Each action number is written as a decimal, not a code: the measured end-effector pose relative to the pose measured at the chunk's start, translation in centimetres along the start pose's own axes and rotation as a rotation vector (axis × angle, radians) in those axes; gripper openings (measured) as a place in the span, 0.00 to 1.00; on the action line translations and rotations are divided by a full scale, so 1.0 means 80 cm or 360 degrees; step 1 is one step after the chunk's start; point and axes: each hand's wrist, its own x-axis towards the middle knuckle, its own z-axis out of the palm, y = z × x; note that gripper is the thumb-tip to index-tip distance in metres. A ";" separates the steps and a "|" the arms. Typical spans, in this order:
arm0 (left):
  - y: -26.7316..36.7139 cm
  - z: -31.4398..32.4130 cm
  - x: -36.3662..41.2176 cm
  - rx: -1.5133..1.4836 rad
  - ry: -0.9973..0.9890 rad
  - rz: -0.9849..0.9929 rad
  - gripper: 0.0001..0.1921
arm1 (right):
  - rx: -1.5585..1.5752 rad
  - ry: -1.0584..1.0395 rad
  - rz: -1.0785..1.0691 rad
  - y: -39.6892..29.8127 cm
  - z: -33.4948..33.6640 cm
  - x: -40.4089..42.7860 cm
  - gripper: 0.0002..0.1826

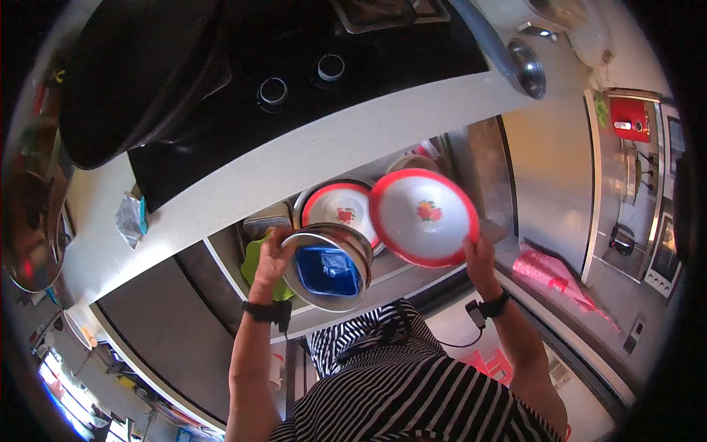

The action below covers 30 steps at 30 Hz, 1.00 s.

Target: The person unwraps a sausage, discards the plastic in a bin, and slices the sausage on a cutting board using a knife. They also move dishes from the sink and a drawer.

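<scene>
Over a pulled-out drawer below the counter, my left hand point(273, 258) grips the rim of a stack of metal bowls point(353, 301). A blue rectangular plastic container point(327, 271) sits inside the top bowl. My right hand point(479, 264) holds a white enamel basin with a red rim point(422, 215) by its lower right edge; a fruit pattern marks its middle. Another red-rimmed enamel dish point(339, 205) lies in the drawer point(395, 284), partly behind the metal bowls. A bright green item point(251, 265) shows beside my left hand, mostly covered.
Above the drawer runs a pale countertop point(309, 143) with a black cooktop point(375, 72) and two knobs. A ladle point(525, 69) juts over the counter's right part. A small silvery packet point(131, 218) lies at the left. Pink patterned cloth point(555, 276) rests on the right-hand counter.
</scene>
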 end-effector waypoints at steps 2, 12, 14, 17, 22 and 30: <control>-0.003 -0.018 -0.020 0.0029 0.0055 -0.0077 0.12 | -0.0106 -0.0037 -0.0220 -0.018 0.026 0.015 0.12; -0.034 -0.028 -0.057 0.0149 0.0267 -0.0274 0.12 | -0.0122 -0.0382 -0.0473 -0.057 0.163 0.081 0.14; -0.039 -0.014 -0.058 -0.0190 0.0356 -0.0180 0.13 | -0.0166 -0.0541 -0.0229 -0.052 0.177 0.088 0.15; -0.056 -0.013 -0.059 -0.0222 0.0331 -0.0189 0.14 | -0.0069 -0.0454 -0.0303 -0.049 0.191 0.088 0.17; -0.048 0.014 -0.037 0.0372 0.0354 -0.0171 0.15 | -0.0053 -0.0330 -0.0330 -0.051 0.166 0.073 0.16; -0.059 0.071 0.012 0.0736 0.0436 -0.0316 0.15 | 0.0394 -0.0952 0.0057 -0.033 0.104 -0.004 0.09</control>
